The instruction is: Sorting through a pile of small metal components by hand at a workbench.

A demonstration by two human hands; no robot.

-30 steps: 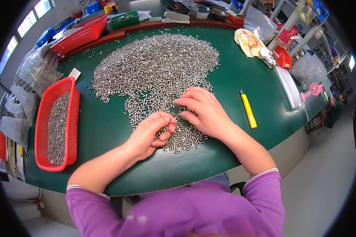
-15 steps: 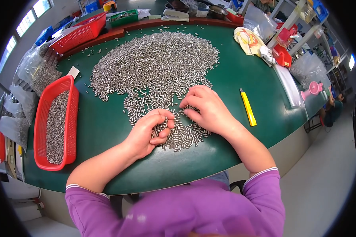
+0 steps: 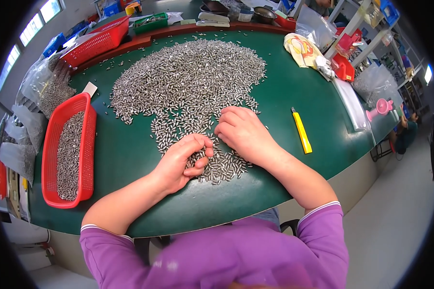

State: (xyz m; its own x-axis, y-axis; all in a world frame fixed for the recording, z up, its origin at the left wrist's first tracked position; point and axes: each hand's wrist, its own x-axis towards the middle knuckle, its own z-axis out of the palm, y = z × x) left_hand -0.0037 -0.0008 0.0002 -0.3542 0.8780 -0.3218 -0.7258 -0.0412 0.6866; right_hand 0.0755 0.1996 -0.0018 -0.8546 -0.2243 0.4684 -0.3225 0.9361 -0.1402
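A broad heap of small silvery metal pins (image 3: 188, 72) covers the middle of the green table, with a narrower stretch running toward me. My left hand (image 3: 178, 161) is curled at the near end of that stretch, and several pins show within its bent fingers. Just to its right, my right hand (image 3: 244, 135) is palm down over the pins, fingers bent and drawn together. Its fingertips are turned away from view, so anything between them is hidden. Loose pins (image 3: 222, 168) lie between and below the two hands.
At left stands a red plastic basket (image 3: 88, 154) partly filled with pins. A yellow utility knife (image 3: 302, 132) lies at right. Bags of parts (image 3: 21, 125) line the left edge; another red basket (image 3: 99, 44) and a green tray (image 3: 152, 22) sit at the back. A printed cloth (image 3: 301, 49) lies far right.
My right hand has shifted slightly left, toward my left hand, and its fingers have drawn closer together. The left hand stays almost still.
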